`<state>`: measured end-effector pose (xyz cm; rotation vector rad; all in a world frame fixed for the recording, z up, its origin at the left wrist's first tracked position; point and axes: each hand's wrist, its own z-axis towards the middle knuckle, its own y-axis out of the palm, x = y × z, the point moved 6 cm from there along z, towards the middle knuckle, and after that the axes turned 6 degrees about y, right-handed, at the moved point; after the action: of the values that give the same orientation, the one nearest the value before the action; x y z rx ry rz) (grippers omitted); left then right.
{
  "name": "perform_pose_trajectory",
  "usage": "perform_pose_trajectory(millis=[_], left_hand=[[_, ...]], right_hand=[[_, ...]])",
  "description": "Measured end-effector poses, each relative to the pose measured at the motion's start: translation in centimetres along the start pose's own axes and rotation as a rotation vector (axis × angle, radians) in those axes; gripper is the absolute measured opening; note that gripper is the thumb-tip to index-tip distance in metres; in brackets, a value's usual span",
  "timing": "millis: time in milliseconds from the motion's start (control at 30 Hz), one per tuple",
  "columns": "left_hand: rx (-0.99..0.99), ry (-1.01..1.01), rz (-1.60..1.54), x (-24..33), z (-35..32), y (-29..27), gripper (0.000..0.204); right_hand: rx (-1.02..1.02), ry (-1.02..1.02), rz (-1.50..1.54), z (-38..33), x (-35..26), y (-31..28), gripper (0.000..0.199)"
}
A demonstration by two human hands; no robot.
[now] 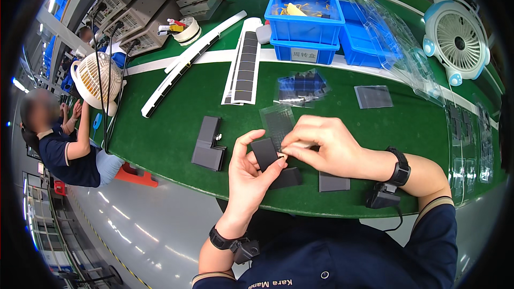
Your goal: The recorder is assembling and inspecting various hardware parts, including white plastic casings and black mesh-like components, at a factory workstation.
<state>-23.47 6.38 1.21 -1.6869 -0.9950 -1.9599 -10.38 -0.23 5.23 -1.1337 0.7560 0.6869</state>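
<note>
My left hand (247,176) grips a flat black rectangular block (264,151) between thumb and fingers, tilted above the green table. At that block's right edge, my right hand (329,147) has its thumb and fingertips pinched together; whatever they hold is too small to make out. Beneath the hands lies another black block (287,179), partly hidden. A clear patterned sheet (278,122) lies just beyond the fingertips. Left of my left hand are stacked black blocks (207,147) with a small white connector-like part beside them. A dark flat piece (334,182) rests below my right hand.
Farther back are dark film pieces (302,86), a grey sheet (373,97), strips of black labels (247,64), blue bins (305,18) and clear plastic trays (401,43). Fans stand at right (459,43) and left (97,80). A co-worker (69,150) sits at far left.
</note>
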Motion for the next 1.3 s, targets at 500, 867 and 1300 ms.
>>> perform_pose_trajectory(millis=[500,867,1300], left_hand=[[-0.078,-0.067,-0.075,0.0,0.0,-0.3,0.042],[-0.118,-0.058,-0.073,0.0,0.0,-0.4,0.037],[-0.113,-0.107,-0.069,-0.1,0.1,0.1,0.039]], right_hand=[[-0.342,0.315,0.351,0.3,2.9,1.6,0.016],[-0.389,0.357,0.433,0.1,2.7,1.8,0.012],[-0.075,0.378,0.577,1.2,5.1,-0.5,0.015]])
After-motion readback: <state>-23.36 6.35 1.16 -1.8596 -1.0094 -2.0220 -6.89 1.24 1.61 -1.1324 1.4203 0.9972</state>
